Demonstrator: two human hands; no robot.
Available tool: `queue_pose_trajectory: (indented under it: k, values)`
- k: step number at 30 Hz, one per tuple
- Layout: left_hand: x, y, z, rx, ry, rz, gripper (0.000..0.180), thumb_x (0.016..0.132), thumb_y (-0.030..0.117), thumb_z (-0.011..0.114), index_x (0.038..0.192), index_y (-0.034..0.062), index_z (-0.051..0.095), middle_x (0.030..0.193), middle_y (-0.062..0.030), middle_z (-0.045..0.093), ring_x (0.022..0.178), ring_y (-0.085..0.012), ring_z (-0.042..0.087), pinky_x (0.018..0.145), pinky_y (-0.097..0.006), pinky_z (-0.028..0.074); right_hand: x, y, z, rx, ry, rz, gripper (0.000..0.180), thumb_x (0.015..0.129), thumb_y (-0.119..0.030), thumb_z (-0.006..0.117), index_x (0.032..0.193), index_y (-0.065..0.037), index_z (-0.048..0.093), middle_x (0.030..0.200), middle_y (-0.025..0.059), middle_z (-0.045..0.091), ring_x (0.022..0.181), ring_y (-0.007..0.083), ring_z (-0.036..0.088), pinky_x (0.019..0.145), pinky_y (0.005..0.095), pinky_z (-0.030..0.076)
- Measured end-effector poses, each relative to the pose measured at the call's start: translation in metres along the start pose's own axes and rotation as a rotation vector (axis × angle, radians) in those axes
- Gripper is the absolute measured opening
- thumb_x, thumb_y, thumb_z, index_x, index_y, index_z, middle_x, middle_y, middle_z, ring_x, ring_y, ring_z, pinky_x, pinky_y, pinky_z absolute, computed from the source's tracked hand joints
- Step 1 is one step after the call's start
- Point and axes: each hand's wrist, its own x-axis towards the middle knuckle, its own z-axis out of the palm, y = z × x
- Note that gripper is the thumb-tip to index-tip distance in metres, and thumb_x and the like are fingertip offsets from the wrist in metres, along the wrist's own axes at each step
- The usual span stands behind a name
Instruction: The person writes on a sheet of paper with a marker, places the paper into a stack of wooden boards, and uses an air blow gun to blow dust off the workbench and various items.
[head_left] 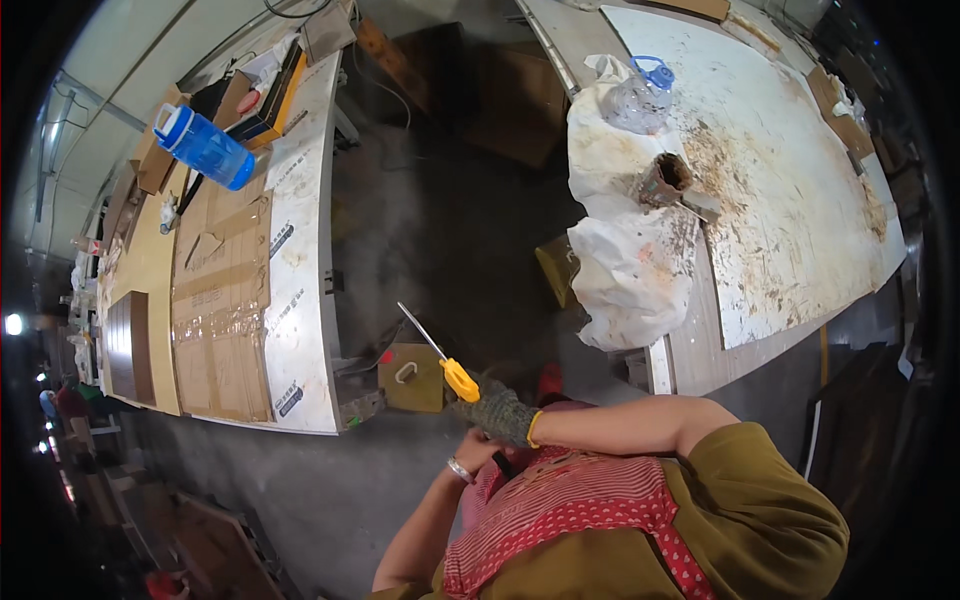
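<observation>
My right hand (500,415), in a grey knit glove with a yellow cuff, is closed on a tool (460,381) with a yellow handle and a long thin metal blade. The blade points up and to the left, over the gap between the tables. Its exact kind is hard to make out. Just below the glove, my bare left hand (477,450), with a bracelet or watch at the wrist, is held close to my red patterned apron (560,490). Its fingers look bent beside a small black piece, and whatever they hold is partly hidden.
On the left, a table (310,250) carries flattened cardboard (222,310) and a blue water bottle (212,150). The right table has a debris-strewn white board (790,190), crumpled white sheeting (630,280), a clear jug (640,100) and a dirty hollow block (665,182). Below stands a yellowish box (415,390).
</observation>
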Motion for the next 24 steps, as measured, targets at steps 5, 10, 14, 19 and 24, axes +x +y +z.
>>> queue_pose_trajectory:
  k: [5,10,14,19,24]
  values:
    - [0.054,0.024,-0.013,0.17,0.347,0.229,0.043,0.08,0.017,0.062,0.119,0.0024,0.05,0.12,-0.0122,0.054,0.109,-0.0193,0.053,0.088,-0.031,0.044,0.062,0.035,0.012,-0.192,0.23,-0.223,0.041,0.079,-0.031,0.061,0.113,-0.009,0.053,0.099,0.0189,0.061,0.091,0.0367,0.058,0.076,0.0432,0.046]
    - [0.089,-0.058,-0.033,0.199,0.389,0.428,0.031,0.083,0.013,0.058,0.112,0.0025,0.054,0.106,-0.0085,0.06,0.097,-0.0178,0.057,0.082,-0.03,0.046,0.097,0.082,0.021,-0.392,-0.374,0.078,0.053,0.08,-0.041,0.06,0.118,-0.006,0.047,0.096,0.0212,0.061,0.085,0.0359,0.06,0.075,0.0436,0.046]
    - [0.084,-0.063,-0.049,-0.308,0.176,-0.196,0.032,0.079,0.01,0.062,0.109,0.0017,0.053,0.099,-0.006,0.06,0.086,-0.0162,0.057,0.077,-0.03,0.046,0.13,0.081,0.003,-0.067,-0.432,0.304,0.056,0.08,-0.04,0.061,0.119,-0.004,0.043,0.102,0.024,0.057,0.093,0.0363,0.057,0.079,0.0421,0.043]
    - [0.093,-0.017,-0.074,-0.472,0.279,-0.075,0.031,0.079,0.01,0.061,0.107,0.0006,0.053,0.092,-0.0049,0.06,0.078,-0.0143,0.057,0.07,-0.029,0.047,0.176,0.082,0.009,-0.021,-0.331,0.508,0.053,0.081,-0.039,0.06,0.118,-0.005,0.044,0.103,0.0198,0.058,0.092,0.0335,0.057,0.079,0.0396,0.044]
    - [0.096,0.024,-0.116,-0.246,0.657,0.018,0.022,0.081,0.012,0.062,0.098,0.0003,0.054,0.083,-0.0047,0.057,0.069,-0.0143,0.051,0.065,-0.027,0.043,0.221,0.087,-0.006,0.924,-0.359,0.546,0.043,0.083,-0.043,0.058,0.106,-0.006,0.054,0.083,0.0052,0.058,0.072,0.0152,0.057,0.065,0.0261,0.046]
